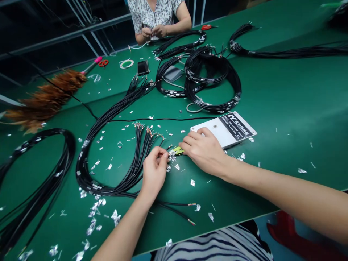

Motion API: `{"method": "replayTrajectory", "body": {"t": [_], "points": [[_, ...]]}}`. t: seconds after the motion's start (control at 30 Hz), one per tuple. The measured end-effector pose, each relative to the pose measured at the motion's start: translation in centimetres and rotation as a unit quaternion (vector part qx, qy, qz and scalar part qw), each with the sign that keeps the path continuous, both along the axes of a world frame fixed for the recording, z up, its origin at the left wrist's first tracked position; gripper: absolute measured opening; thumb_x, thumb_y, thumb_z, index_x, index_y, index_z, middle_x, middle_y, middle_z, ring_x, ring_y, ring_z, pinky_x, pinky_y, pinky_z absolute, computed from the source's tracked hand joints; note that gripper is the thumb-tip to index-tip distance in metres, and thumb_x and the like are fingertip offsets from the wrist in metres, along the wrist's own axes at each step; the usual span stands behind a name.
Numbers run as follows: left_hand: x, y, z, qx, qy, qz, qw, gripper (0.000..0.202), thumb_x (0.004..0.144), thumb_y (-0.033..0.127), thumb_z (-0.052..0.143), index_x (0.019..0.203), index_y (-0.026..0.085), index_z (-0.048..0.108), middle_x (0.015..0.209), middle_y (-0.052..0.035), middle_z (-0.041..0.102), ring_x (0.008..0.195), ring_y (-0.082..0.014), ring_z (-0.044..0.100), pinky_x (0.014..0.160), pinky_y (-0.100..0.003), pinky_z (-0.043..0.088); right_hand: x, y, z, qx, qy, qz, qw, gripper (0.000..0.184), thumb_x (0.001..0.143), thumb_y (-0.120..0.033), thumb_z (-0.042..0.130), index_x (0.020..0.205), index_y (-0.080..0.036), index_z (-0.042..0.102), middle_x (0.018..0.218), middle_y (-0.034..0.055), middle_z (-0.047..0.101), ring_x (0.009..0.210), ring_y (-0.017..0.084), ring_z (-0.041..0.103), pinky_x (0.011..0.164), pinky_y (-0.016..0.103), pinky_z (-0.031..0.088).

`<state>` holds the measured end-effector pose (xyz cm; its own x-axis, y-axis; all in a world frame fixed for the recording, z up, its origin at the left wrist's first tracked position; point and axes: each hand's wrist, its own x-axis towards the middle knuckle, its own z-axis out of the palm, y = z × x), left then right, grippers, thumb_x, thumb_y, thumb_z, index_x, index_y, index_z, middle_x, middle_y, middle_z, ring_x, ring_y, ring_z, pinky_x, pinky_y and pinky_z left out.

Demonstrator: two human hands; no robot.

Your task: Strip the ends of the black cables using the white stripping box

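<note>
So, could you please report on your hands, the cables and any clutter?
Left hand pinched shut, contents unclear. Right hand gripping yellow-green pliers. Black cables beside left hand, ends stripped. Foil scraps scattered around the pliers.

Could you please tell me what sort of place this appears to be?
It looks like a cable-assembly workshop, judging by the bundles of black cable with bared wire ends on the green table, the foil scraps strewn about, and the small yellow-green tool in the right hand.
</note>
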<state>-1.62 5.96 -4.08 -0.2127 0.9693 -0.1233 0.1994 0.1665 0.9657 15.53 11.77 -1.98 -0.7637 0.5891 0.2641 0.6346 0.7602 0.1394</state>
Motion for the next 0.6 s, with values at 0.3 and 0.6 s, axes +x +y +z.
{"method": "replayTrajectory", "body": {"t": [0.3, 0.6], "points": [[0.36, 0.26, -0.14, 0.009, 0.057, -0.007, 0.998, 0.011, 0.081, 0.026, 0.056, 0.073, 0.02, 0.053, 0.061, 0.0051, 0.047, 0.048, -0.0101, 0.041, 0.047, -0.022, 0.029, -0.09, 0.37, 0.27, -0.012, -0.001, -0.001, 1.0, 0.02, 0.094, -0.011, 0.058, 0.077, -0.017, 0.067, 0.072, 0.0029, 0.064, 0.079, 0.021, 0.05, 0.076, 0.037, 0.025], [0.55, 0.31, -0.16, 0.016, 0.076, -0.008, 0.997, 0.01, 0.082, 0.024, 0.054, 0.073, 0.02, 0.052, 0.061, 0.0047, 0.047, 0.049, -0.0106, 0.042, 0.048, -0.022, 0.03, -0.17, -0.02, 0.61, -0.044, -0.017, -0.018, 0.999, 0.009, 0.09, -0.01, 0.062, 0.086, -0.016, 0.068, 0.082, 0.0058, 0.068, 0.085, 0.024, 0.053, 0.078, 0.038, 0.025]]}}
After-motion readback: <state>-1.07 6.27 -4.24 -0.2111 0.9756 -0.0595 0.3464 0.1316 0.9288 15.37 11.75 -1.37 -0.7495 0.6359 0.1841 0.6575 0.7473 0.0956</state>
